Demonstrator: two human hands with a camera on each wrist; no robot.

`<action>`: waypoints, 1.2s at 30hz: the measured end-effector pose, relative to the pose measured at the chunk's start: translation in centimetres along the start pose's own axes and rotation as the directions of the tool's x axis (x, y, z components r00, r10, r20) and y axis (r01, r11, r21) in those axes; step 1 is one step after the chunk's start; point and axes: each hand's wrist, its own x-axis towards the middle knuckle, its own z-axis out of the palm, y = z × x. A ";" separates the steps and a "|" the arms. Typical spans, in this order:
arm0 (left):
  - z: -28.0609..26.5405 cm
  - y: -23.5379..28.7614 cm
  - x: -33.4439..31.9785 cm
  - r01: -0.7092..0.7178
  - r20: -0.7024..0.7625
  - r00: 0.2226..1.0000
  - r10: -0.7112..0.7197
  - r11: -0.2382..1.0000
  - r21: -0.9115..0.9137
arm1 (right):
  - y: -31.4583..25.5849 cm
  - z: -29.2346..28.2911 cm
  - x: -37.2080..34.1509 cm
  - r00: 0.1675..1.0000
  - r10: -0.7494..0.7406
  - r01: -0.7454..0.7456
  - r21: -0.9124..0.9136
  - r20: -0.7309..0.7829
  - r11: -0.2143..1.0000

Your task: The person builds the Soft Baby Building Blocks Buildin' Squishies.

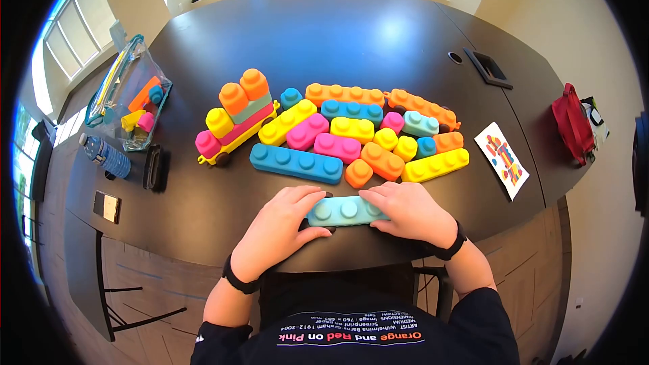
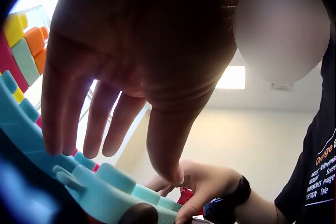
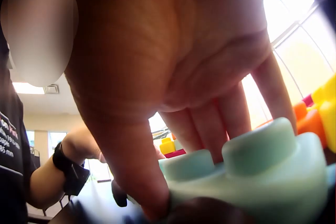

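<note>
A long light-teal toy block [image 1: 349, 210] with round studs and dark wheels lies at the near edge of the table, in front of the person. My left hand [image 1: 276, 222] holds its left end, fingers on the far side and thumb on the near side. At the other end, my right hand [image 1: 414, 213] grips it the same way, partly covering the studs. A dark wheel [image 2: 139, 214] shows under the block in the left wrist view. Just beyond the hands lies a long blue block [image 1: 296, 163], with a small orange block [image 1: 358, 173] to its right.
Several coloured blocks spread across the table's middle, including a long yellow block [image 1: 436, 165]. A stacked block train [image 1: 236, 122] stands left. Further left are a clear bag [image 1: 128, 105], a water bottle [image 1: 107, 155] and a dark case [image 1: 154, 167]. A printed picture sheet [image 1: 501, 161] lies right.
</note>
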 end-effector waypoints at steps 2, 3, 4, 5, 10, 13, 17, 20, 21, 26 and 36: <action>0.5 -0.3 0.0 -0.015 0.024 1.000 0.015 1.000 0.019 | -0.3 0.3 0.0 0.999 0.031 -0.032 -0.022 -0.039 0.999; 0.9 -0.5 0.0 -0.019 0.040 0.999 0.018 0.999 0.034 | -0.5 0.5 -0.1 0.999 0.031 -0.032 -0.021 -0.040 0.999; 1.1 -0.6 0.0 -0.026 0.058 0.998 0.023 0.998 0.049 | -0.7 0.8 -0.3 0.996 0.042 -0.043 -0.007 -0.083 0.999; 1.3 -0.6 0.1 -0.031 0.062 0.998 0.028 0.998 0.050 | -0.7 0.9 -0.5 0.990 0.056 -0.055 0.007 -0.127 0.998; 1.6 -0.2 0.3 -0.010 0.087 0.996 0.000 0.994 0.113 | -0.4 0.4 -2.2 0.965 0.106 -0.072 0.149 -0.239 0.986; 1.6 -0.2 0.4 0.001 0.066 0.998 -0.009 0.994 0.110 | -0.1 0.2 -3.6 0.935 0.177 -0.125 0.181 -0.309 0.976; 1.5 -0.4 0.3 0.012 0.067 0.998 -0.020 0.993 0.113 | 0.3 0.8 -4.1 0.923 0.247 -0.166 0.273 -0.296 0.948; 1.7 -0.6 0.3 0.012 0.050 0.999 -0.018 0.993 0.116 | 0.3 1.1 -3.9 0.912 0.247 -0.145 0.305 -0.328 0.941; 1.7 -0.6 0.2 0.012 0.046 0.999 -0.018 0.993 0.119 | 0.3 1.1 -3.8 0.909 0.257 -0.147 0.324 -0.329 0.934; 1.5 -0.7 0.0 0.030 0.040 0.999 -0.035 0.993 0.116 | 0.2 1.1 -3.5 0.914 0.223 -0.122 0.297 -0.338 0.947; 1.9 -0.5 -0.1 0.027 0.049 0.998 -0.034 0.989 0.143 | 5.1 -5.3 1.8 0.908 0.177 -0.221 -0.075 -0.381 0.973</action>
